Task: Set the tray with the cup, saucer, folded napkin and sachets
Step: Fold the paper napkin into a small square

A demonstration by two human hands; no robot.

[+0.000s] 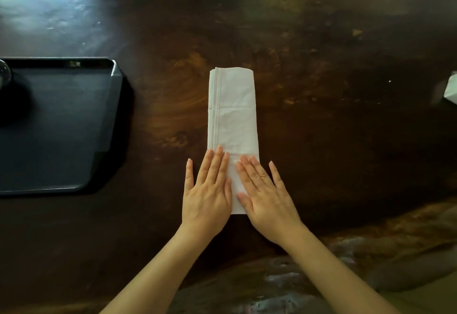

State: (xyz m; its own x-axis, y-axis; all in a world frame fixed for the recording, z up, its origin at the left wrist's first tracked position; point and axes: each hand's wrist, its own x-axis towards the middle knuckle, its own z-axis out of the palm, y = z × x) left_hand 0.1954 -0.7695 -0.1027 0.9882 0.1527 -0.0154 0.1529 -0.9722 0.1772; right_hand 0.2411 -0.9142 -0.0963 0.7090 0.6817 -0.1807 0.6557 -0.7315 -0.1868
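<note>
A white cloth napkin (233, 108), folded into a long narrow strip, lies in the middle of the dark wooden table, running away from me. My left hand (207, 190) lies flat with straight fingers on the napkin's near left edge. My right hand (264, 195) presses flat on the near end beside it. A black tray (74, 125) sits on the table to the left. A glass object (5, 73), cut off by the frame, stands at the tray's far left corner. No saucer or sachets are visible.
A white object (451, 88) pokes in at the right edge of the frame, only partly visible. The table's near edge (371, 229) curves across the lower right.
</note>
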